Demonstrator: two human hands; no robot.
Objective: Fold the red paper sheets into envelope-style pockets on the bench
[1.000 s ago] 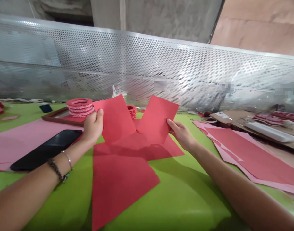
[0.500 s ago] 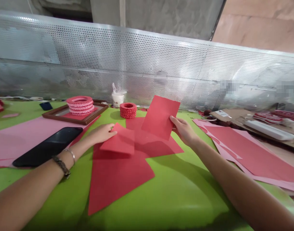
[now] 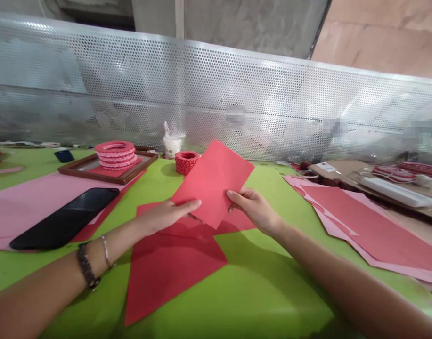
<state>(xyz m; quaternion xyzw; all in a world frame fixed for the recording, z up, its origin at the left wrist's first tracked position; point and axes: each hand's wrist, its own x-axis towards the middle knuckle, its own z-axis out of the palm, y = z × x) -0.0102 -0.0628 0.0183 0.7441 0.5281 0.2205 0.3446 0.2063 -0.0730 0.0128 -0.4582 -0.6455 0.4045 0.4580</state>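
A rectangular piece of red paper [image 3: 216, 179] is held up over the table between my two hands. My left hand [image 3: 173, 212] pinches its lower left edge, thumb on the near face and fingers behind. My right hand [image 3: 253, 207] grips the lower right edge between thumb and fingers. Whether the paper is one sheet or several together I cannot tell. Beneath it, larger red sheets [image 3: 173, 273] lie overlapping on the green tabletop [image 3: 272, 282], partly hidden by my left hand and the raised paper.
To the left lie a black phone [image 3: 67, 219], pink paper [image 3: 32, 200] and a brown frame [image 3: 127, 176] bearing stacked pink rings [image 3: 115, 155]. Red rings [image 3: 186, 162] and a white cup [image 3: 172, 145] stand behind. Red and pink sheets [image 3: 371, 226] and a white power strip [image 3: 397, 190] are right.
My right hand has brought its red paper left and nearer to me. My left hand has let go of the red piece it was lifting and now grips the raised paper too.
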